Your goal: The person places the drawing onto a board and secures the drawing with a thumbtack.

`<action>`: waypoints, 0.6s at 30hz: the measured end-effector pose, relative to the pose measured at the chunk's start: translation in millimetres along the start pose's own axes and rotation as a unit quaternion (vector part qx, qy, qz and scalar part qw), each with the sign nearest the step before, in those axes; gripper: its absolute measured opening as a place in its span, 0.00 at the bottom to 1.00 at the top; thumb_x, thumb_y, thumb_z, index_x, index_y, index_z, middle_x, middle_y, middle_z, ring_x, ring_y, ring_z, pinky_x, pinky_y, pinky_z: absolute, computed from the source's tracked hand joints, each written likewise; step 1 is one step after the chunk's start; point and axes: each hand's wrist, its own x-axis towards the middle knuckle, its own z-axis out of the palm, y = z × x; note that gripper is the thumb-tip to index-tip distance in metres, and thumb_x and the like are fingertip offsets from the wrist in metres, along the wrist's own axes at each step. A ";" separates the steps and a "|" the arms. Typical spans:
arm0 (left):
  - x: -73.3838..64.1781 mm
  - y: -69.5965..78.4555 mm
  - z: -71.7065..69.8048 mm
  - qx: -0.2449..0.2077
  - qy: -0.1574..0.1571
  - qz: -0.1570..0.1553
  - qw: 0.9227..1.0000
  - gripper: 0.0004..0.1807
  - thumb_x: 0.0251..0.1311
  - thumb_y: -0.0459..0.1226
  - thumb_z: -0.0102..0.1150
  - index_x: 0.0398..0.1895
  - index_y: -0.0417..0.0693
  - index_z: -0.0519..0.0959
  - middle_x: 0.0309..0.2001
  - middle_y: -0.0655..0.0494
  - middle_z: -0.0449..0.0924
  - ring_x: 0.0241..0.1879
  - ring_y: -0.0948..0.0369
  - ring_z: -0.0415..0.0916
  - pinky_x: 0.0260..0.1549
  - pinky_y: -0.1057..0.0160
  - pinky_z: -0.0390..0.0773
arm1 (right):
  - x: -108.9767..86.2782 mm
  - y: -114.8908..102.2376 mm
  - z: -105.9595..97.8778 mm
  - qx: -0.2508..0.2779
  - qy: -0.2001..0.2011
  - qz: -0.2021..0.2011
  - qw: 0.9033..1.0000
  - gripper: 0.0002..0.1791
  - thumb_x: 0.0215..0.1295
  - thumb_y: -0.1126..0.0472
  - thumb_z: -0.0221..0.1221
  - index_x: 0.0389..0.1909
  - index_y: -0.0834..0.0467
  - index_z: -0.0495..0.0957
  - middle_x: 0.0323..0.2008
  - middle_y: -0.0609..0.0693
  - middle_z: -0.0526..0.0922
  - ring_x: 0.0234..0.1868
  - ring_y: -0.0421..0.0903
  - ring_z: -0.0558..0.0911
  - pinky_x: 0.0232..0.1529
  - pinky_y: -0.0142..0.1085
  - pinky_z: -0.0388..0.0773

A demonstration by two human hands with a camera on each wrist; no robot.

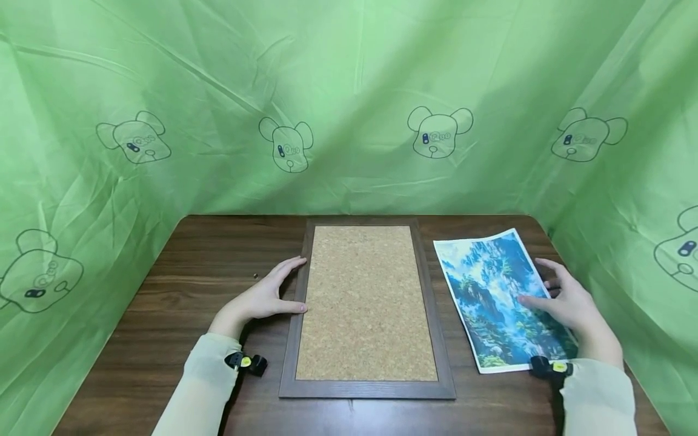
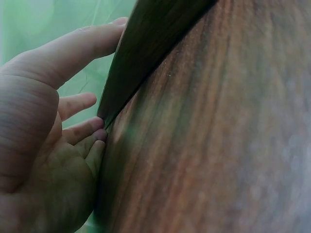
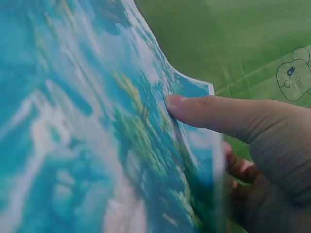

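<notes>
A cork board with a grey-brown frame (image 1: 366,389) lies flat on the table, its cork face (image 1: 365,303) up. At its left side my left hand (image 1: 260,298) rests its thumb and fingertips against the frame. The left wrist view shows that thumb (image 2: 92,46) on the frame's edge (image 2: 138,53), with the fingers fairly straight. To the right is a printed landscape picture (image 1: 485,303) of blue mountains and green trees. My right hand (image 1: 569,306) pinches its right edge, thumb (image 3: 209,110) on the printed face and the other fingers partly hidden behind the sheet.
Under everything is a dark wood-grain table (image 1: 180,327). Green cloth (image 1: 349,72) printed with bear-head outlines hangs behind the table and along both sides. A tiny dark spot (image 1: 255,276) shows on the table near the left hand.
</notes>
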 end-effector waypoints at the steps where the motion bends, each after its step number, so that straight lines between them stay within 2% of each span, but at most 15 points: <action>1: 0.3 -0.5 -0.1 0.000 0.000 0.001 1.000 0.62 0.59 0.52 0.83 0.89 0.53 0.54 0.87 0.45 0.50 0.85 0.44 0.48 0.79 0.33 0.54 | 0.4 -0.5 -0.1 -0.001 0.001 -0.008 1.000 0.61 0.67 0.41 0.77 0.87 0.61 0.52 0.63 0.75 0.72 0.57 0.72 0.76 0.44 0.64 0.77; 4: 0.9 -1.1 -0.4 0.000 0.000 0.002 1.000 0.62 0.59 0.53 0.83 0.89 0.54 0.54 0.87 0.46 0.50 0.85 0.43 0.48 0.79 0.33 0.54 | 0.7 -3.5 -1.2 -0.003 -0.002 -0.013 1.000 0.50 0.71 0.43 0.73 0.83 0.61 0.60 0.68 0.78 0.70 0.62 0.77 0.73 0.48 0.70 0.74; 6: 0.8 -1.1 -0.5 -0.001 0.000 0.001 1.000 0.62 0.59 0.53 0.83 0.90 0.54 0.54 0.87 0.46 0.49 0.86 0.43 0.47 0.79 0.33 0.54 | 0.2 -6.7 -2.7 -0.001 -0.012 -0.003 1.000 0.46 0.74 0.41 0.71 0.81 0.61 0.64 0.72 0.80 0.66 0.68 0.81 0.68 0.53 0.75 0.71; 9: 0.4 -1.3 -0.3 0.000 0.000 -0.001 1.000 0.62 0.59 0.53 0.82 0.90 0.53 0.53 0.88 0.46 0.49 0.86 0.43 0.47 0.79 0.32 0.54 | -0.5 -11.6 -3.9 0.013 -0.025 0.017 0.999 0.46 0.76 0.40 0.68 0.82 0.61 0.64 0.76 0.81 0.61 0.72 0.83 0.63 0.59 0.78 0.66; 11: 0.0 -1.3 -0.2 0.001 -0.001 -0.003 1.000 0.62 0.60 0.54 0.82 0.90 0.54 0.53 0.88 0.46 0.48 0.86 0.43 0.47 0.79 0.32 0.54 | 0.0 -13.9 -3.4 0.024 -0.027 0.023 0.999 0.47 0.77 0.40 0.67 0.84 0.62 0.62 0.76 0.80 0.62 0.72 0.81 0.64 0.59 0.77 0.66; 13: -0.2 -1.3 -0.1 0.001 -0.002 -0.005 1.000 0.62 0.60 0.54 0.82 0.90 0.55 0.53 0.88 0.46 0.48 0.86 0.43 0.47 0.79 0.31 0.54 | 0.6 -15.6 -1.7 0.038 -0.025 0.023 0.999 0.46 0.78 0.41 0.66 0.85 0.62 0.61 0.75 0.78 0.65 0.69 0.78 0.69 0.57 0.73 0.70; 16: -0.3 -0.6 -0.1 0.001 -0.002 -0.005 1.000 0.62 0.59 0.54 0.82 0.90 0.55 0.53 0.88 0.47 0.48 0.86 0.43 0.47 0.79 0.32 0.54 | 1.5 -17.9 0.5 0.049 -0.021 0.018 0.998 0.43 0.81 0.42 0.63 0.84 0.61 0.63 0.70 0.76 0.72 0.55 0.65 0.82 0.49 0.57 0.79; 18: -0.3 -0.2 0.3 0.002 -0.001 -0.004 1.000 0.62 0.59 0.54 0.83 0.90 0.54 0.54 0.88 0.47 0.48 0.86 0.43 0.47 0.79 0.33 0.54 | 1.3 -20.0 1.1 0.055 -0.018 0.016 0.998 0.41 0.81 0.42 0.62 0.83 0.60 0.65 0.68 0.75 0.76 0.47 0.57 0.85 0.43 0.47 0.81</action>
